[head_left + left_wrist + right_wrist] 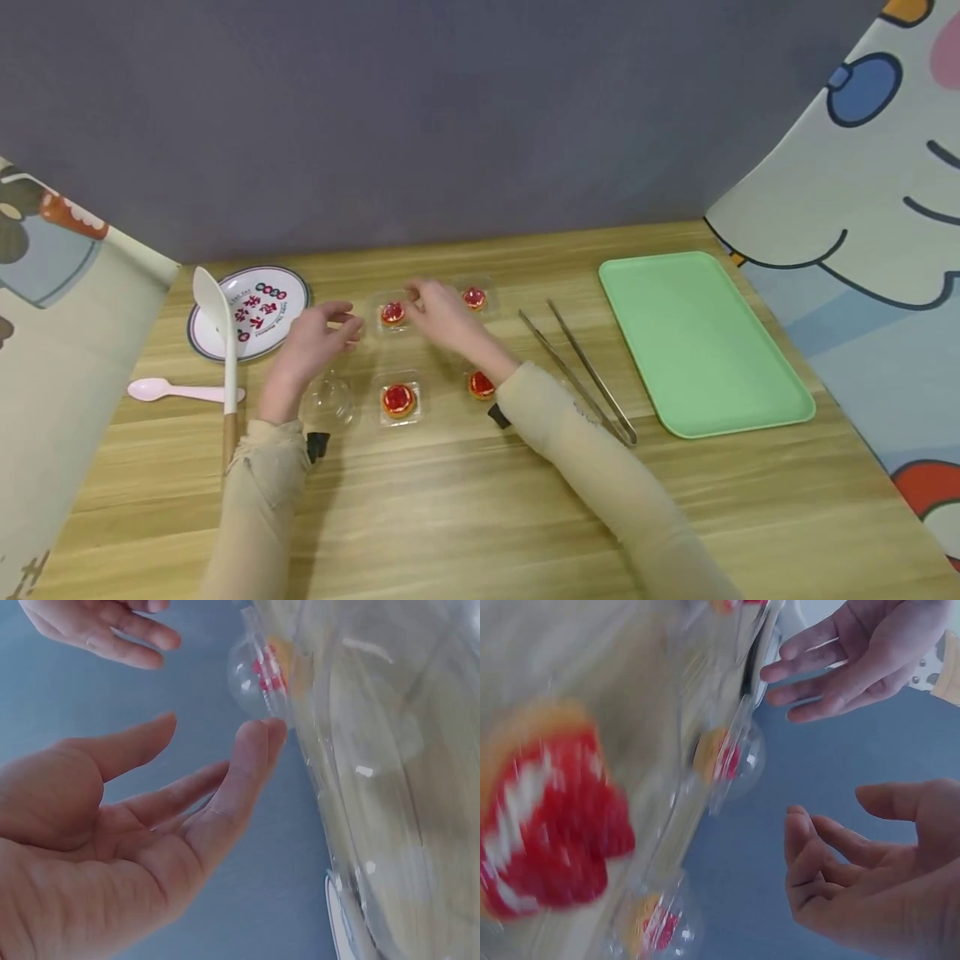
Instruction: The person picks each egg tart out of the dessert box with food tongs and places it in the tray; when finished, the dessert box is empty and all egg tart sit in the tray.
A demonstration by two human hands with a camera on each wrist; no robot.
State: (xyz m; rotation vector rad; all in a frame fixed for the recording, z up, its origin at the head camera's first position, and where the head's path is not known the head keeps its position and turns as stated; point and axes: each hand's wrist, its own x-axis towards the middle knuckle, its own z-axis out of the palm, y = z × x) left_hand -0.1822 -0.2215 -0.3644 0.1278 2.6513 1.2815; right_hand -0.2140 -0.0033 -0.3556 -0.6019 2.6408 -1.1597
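My left hand [311, 337] hovers between the plate and the tarts, thumb apart from loosely bent fingers, holding nothing. Below its wrist lies a clear plastic dome [328, 400], which looms large in the left wrist view. My right hand [447, 317] is just right of the back left fruit tart [392, 313], a red-topped tart in a clear domed box. Its fingers are relaxed, with a gap to the thumb and nothing held. Another boxed tart [474, 298] sits behind this hand. Nearer me are a front left tart [398, 401] and a front right tart [481, 385], partly covered by the right sleeve.
On the left are a patterned plate [292, 321], a white ladle [230, 358] with a wooden handle lying across it, and a pink spoon [153, 388]. Metal tongs [592, 371] lie right of the tarts, beside a green tray [705, 350]. A grey wall [450, 125] rises behind the table.
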